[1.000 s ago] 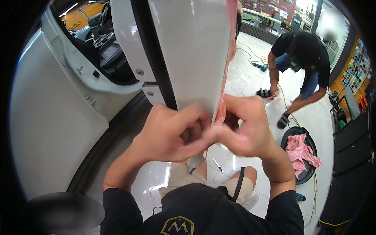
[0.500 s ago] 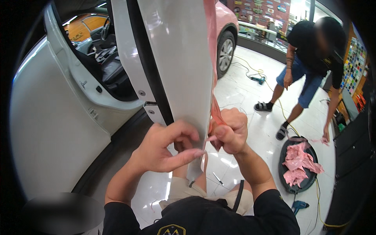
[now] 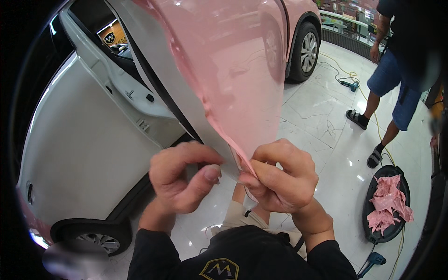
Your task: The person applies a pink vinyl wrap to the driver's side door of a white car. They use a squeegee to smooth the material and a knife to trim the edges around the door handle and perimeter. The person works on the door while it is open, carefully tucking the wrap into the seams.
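Observation:
An open car door (image 3: 186, 88) stands in front of me, its narrow edge white and its outer face covered in glossy pink film (image 3: 233, 70). Along the door's lower corner, the film's loose edge bunches into a fold. My right hand (image 3: 284, 177) is closed, pinching that edge between thumb and fingers. Just left of the corner, my left hand (image 3: 184, 179) has its fingers curled and the thumb apart, with nothing seen between them. Whether its fingertips touch the door, I cannot tell.
A black tub (image 3: 371, 198) holding crumpled pink film (image 3: 387, 200) sits right on the tiled floor, near a heat gun (image 3: 372, 263). Another power tool (image 3: 350, 86) and yellow cord lie farther off. A person (image 3: 389, 84) stands at right. The white car body (image 3: 93, 140) is left.
The view has shifted, showing the door's pink outer face. My left hand has drawn back from the door's edge. My right hand keeps its pinch on the film. The other person's hand has left the tub.

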Demonstrator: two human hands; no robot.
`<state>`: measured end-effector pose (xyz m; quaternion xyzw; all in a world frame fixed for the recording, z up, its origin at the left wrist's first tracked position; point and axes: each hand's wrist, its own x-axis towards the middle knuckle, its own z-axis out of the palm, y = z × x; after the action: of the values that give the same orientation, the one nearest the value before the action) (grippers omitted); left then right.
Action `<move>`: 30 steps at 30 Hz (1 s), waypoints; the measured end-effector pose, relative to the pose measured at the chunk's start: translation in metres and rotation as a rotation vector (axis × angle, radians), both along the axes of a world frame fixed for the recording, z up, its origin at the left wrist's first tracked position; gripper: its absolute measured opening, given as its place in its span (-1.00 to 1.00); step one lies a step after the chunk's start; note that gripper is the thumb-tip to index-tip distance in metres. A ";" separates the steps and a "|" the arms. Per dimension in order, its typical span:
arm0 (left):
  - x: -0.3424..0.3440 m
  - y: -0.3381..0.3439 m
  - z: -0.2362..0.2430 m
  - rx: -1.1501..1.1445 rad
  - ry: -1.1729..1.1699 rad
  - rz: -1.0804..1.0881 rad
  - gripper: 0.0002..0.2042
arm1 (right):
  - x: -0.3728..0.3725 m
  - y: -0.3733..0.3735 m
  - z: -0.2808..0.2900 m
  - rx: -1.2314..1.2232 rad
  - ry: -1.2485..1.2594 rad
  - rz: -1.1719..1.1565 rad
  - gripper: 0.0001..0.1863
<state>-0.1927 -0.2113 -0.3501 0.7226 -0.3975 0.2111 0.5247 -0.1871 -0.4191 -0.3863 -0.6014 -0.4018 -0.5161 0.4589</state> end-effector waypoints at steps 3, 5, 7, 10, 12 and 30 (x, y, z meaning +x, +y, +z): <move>-0.015 -0.016 0.025 -0.009 0.053 0.060 -0.81 | -0.019 0.013 -0.007 0.108 0.168 0.090 -0.86; -0.021 -0.020 0.037 -0.046 0.174 0.022 -0.82 | -0.028 0.026 -0.014 0.163 0.204 0.067 -0.87; -0.027 -0.032 0.050 -0.097 0.313 -0.004 -0.83 | -0.031 0.025 -0.011 0.068 0.166 -0.011 -0.83; -0.023 -0.042 0.060 0.021 0.197 0.199 -0.82 | -0.025 0.025 -0.007 -0.006 0.088 -0.079 -0.80; -0.024 -0.041 0.063 0.075 0.054 0.210 -0.80 | -0.020 0.027 -0.006 -0.003 0.029 -0.071 -0.80; -0.043 -0.044 0.050 -0.057 -0.010 0.185 -0.82 | -0.014 0.035 -0.024 0.158 0.109 0.060 -0.70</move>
<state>-0.2359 -0.2557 -0.3004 0.7399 -0.3253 0.2736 0.5215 -0.2015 -0.3837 -0.4099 -0.5783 -0.3518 -0.4988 0.5413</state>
